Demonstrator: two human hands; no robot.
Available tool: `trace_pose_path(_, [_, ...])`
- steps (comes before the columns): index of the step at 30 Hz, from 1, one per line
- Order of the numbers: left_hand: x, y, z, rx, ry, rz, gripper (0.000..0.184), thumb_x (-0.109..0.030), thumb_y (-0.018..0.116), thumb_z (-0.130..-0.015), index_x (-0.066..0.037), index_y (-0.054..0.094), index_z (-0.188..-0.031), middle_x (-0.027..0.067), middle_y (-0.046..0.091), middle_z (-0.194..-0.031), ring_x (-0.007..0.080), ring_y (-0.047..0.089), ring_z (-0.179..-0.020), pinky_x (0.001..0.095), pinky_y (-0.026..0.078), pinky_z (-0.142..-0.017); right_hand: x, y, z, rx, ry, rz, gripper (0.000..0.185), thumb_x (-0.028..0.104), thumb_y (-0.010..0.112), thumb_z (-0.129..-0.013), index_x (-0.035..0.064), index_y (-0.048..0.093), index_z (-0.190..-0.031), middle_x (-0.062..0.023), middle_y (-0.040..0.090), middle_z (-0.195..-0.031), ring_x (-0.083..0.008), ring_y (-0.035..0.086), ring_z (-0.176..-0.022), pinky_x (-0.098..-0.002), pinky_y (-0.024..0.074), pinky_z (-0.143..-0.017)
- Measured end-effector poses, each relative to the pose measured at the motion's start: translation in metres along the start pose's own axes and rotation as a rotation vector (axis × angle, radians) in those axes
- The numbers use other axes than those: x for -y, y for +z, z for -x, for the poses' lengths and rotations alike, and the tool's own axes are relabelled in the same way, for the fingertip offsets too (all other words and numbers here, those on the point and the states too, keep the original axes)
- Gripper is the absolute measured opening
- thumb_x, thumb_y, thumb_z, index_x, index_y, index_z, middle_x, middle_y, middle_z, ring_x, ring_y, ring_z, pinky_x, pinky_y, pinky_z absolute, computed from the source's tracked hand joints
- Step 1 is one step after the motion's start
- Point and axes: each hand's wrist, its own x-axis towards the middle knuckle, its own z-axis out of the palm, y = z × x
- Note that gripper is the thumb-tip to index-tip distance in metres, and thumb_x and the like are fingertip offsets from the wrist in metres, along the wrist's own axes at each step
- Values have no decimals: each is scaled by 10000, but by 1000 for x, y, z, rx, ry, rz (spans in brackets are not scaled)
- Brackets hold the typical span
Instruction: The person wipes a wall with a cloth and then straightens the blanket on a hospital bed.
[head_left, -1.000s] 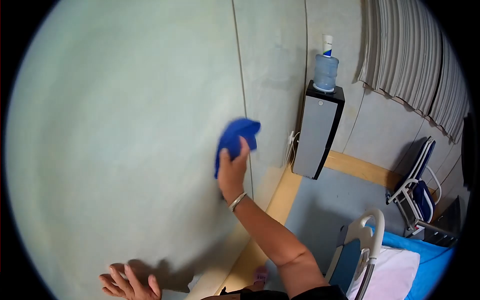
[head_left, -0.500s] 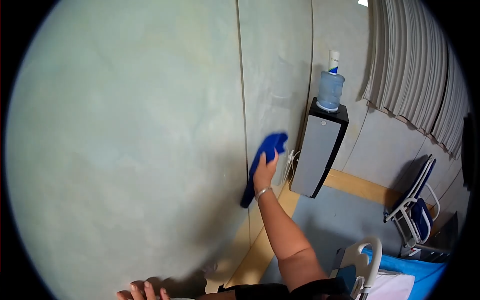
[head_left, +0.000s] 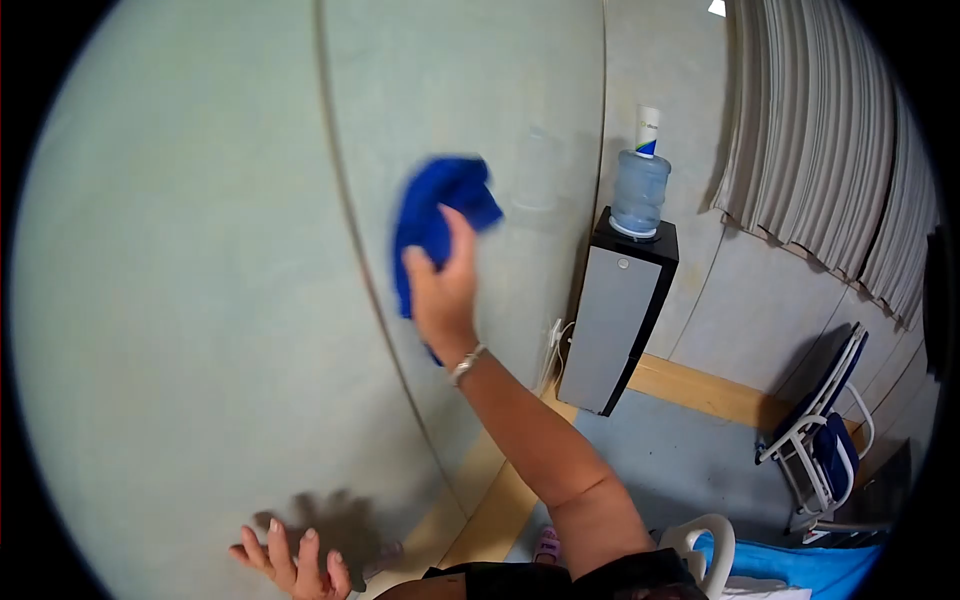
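Observation:
A blue cloth (head_left: 432, 205) lies against the pale green wall (head_left: 230, 240), slightly blurred. My right hand (head_left: 445, 290) holds it, thumb and a finger showing on its near side; the other fingers are hidden by the cloth. A silver bracelet (head_left: 467, 364) circles that wrist. Low in the view, my left hand (head_left: 295, 568) is close to the wall with its fingers spread and nothing in it. Whether those fingertips touch the wall I cannot tell.
A water dispenser (head_left: 615, 325) with a blue bottle (head_left: 640, 190) stands by the wall, its cable (head_left: 552, 355) beside it. Further right are a grey curtain (head_left: 800, 140) and a folded chair (head_left: 825, 440). A white bed rail (head_left: 710, 545) rises at the lower right.
My right hand has moved up and left along the wall with the cloth, across the panel seam. My left hand has come further into view. The view has shifted slightly.

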Motion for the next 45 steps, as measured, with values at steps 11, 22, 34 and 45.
trace_pose_path(11, [-67, 87, -115, -155, 56, -199, 345, -175, 494, -808, -48, 523, -1127, 208, 358, -1334, 450, 235, -1269, 554, 110, -1027, -176, -108, -30, -101, 235, 193, 480, 76, 578, -768, 35, 420, -1219, -176, 457, -1223, -320, 431, -1146, -363, 333, -975])
trace_pose_path(22, [-79, 109, -130, -155, 36, -628, 305, -255, 480, -846, -49, 562, -1056, 245, 412, -1259, 467, 292, -1228, 557, 146, -1026, -357, -210, -47, -453, 1263, -22, 601, 357, 489, -877, 47, 257, -1337, -145, 359, -1350, -292, 408, -1174, -419, 343, -977])
trace_pose_path(34, [-105, 99, -155, -181, 18, -676, 189, -350, 481, -807, -207, 581, -878, 58, 526, -919, 314, 464, -926, 554, 176, -1002, -93, -80, -196, 48, -211, 15, 432, 107, 494, -888, 122, 376, -1304, -177, 464, -1236, -279, 478, -1094, -360, 386, -944])
trace_pose_path(45, [-105, 82, -87, -64, 208, 121, 285, -158, 508, -811, -74, 524, -1083, 156, 479, -1220, 323, 451, -1133, 454, 350, -880, 126, 41, 19, 487, -1193, 62, 323, 51, 613, -777, -13, 541, -1086, -222, 559, -1074, -412, 546, -975, -469, 428, -852])
